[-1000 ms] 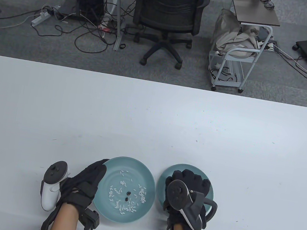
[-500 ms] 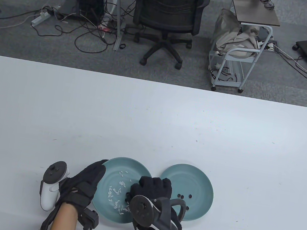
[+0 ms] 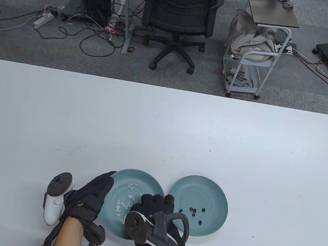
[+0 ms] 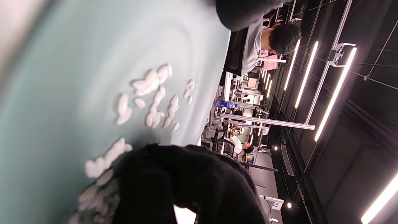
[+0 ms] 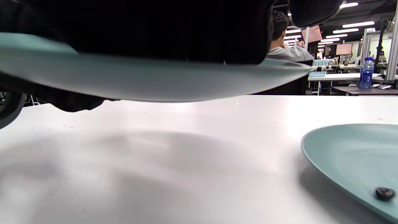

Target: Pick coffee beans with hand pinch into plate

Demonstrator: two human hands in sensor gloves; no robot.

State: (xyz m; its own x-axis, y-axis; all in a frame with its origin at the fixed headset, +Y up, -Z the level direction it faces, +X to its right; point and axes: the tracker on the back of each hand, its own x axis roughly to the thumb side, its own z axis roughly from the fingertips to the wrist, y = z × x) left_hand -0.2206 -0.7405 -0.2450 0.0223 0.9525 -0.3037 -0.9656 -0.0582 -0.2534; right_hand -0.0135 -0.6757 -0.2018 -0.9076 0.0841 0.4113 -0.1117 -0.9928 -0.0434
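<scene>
On the surface (image 3: 162, 135): two teal plates side by side, near the front edge.
Coffee beans (image 3: 196, 213): small, dark, oval; five counted, loose in the right plate (image 3: 217, 200).
Left plate (image 3: 142, 178): scattered white grains.
Left hand (image 3: 92, 199): rests on the left plate's left rim, fingers loosely curved, holding nothing.
Right hand (image 3: 157, 206): over the left plate; grip hidden, cannot tell.
Right wrist view only: one bean (image 5: 384, 193), left plate's underside (image 5: 140, 84).

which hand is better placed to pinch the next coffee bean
Right. The right hand is already over the left plate with its fingers down among the grains, while the left hand rests on that plate's rim.
</scene>
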